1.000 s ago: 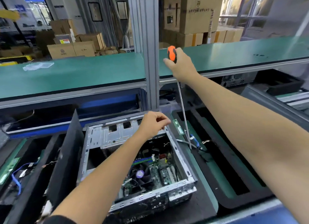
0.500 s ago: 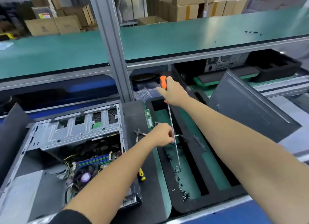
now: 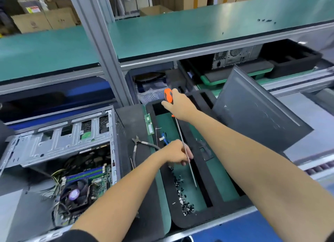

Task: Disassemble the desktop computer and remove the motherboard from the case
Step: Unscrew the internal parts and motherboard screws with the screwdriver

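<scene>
Since half a second ago the view has slid a little further right and down, so the case [image 3: 59, 151] now sits lower left and the tray [image 3: 191, 222] fills the middle; the left hand [image 3: 176, 152] has gone from just touching the shaft to closing round it, and the right hand [image 3: 180, 106] has kept its grip on the handle. The right hand is wrapped shut on the orange and black handle of the screwdriver [image 3: 186, 153], held up over the far end of the tray. The long shaft slopes down and toward the person, its tip hanging above the tray's green floor near a heap of screws [image 3: 182, 196]. The left hand is curled, fingers [image 3: 188, 154] pinched on the shaft about midway down; whether it also holds a screw cannot be told. The case lies open on its side at left, and the motherboard [image 3: 94, 176] is still inside it, with the fan [image 3: 75, 194] over it, blue and green memory slots beside the fan, and a yellow and black cable bundle [image 3: 57, 180] running across. A metal drive cage [image 3: 59, 142] spans the upper part of the case. Between case and tray, on black foam, lie cutters [image 3: 139, 144], and a green memory stick [image 3: 149, 124] rests on the tray's left rim. A blue cable [image 3: 164, 138] lies in the tray just beyond the left hand. A grey side panel [image 3: 253, 113] leans at the right, behind the right forearm.
</scene>
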### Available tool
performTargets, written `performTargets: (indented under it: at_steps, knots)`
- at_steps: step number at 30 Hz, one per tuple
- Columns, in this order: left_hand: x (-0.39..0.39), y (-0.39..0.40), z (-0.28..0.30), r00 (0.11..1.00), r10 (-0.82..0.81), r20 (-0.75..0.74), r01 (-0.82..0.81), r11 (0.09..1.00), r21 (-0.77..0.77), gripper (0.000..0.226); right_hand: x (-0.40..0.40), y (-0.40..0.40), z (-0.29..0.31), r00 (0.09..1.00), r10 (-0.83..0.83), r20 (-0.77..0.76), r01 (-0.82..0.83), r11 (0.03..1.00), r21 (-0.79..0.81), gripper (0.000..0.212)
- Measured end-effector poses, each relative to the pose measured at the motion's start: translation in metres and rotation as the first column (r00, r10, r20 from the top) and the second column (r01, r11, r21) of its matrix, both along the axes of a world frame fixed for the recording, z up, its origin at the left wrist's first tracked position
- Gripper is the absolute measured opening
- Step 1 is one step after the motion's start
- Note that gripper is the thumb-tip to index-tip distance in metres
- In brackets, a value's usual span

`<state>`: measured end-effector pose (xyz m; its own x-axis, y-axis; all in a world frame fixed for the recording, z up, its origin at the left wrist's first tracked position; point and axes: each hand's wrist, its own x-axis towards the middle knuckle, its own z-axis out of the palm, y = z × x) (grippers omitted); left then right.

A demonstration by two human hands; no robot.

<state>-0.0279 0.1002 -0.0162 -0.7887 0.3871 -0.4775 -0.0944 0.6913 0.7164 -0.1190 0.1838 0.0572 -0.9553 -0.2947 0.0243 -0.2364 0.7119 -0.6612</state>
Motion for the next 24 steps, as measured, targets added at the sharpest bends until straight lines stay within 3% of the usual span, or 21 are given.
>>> performTargets:
  at_steps: [3, 9, 13, 24]
  knots:
    - [-0.001, -0.007, 0.026, 0.992, 0.125, 0.007, -0.124, 0.972, 0.197, 0.035, 0.001, -0.01, 0.018, 0.993, -0.026, -0.111, 0.02, 0.998, -0.055, 0.033]
    - [-0.005, -0.04, 0.08, 0.942, 0.323, -0.091, -0.273, 0.895, 0.354, 0.036, -0.003, -0.056, 0.085, 0.947, -0.056, -0.316, -0.011, 0.979, -0.204, 0.031]
    - [0.001, -0.078, 0.109, 0.9, 0.416, -0.134, -0.318, 0.834, 0.45, 0.036, 0.002, -0.102, 0.124, 0.912, -0.003, -0.41, -0.093, 0.973, -0.213, 0.029]
    - [0.049, -0.213, 0.135, 0.826, 0.503, -0.254, -0.341, 0.805, 0.485, 0.036, 0.067, -0.237, 0.163, 0.836, 0.113, -0.537, -0.306, 0.909, -0.284, 0.027]
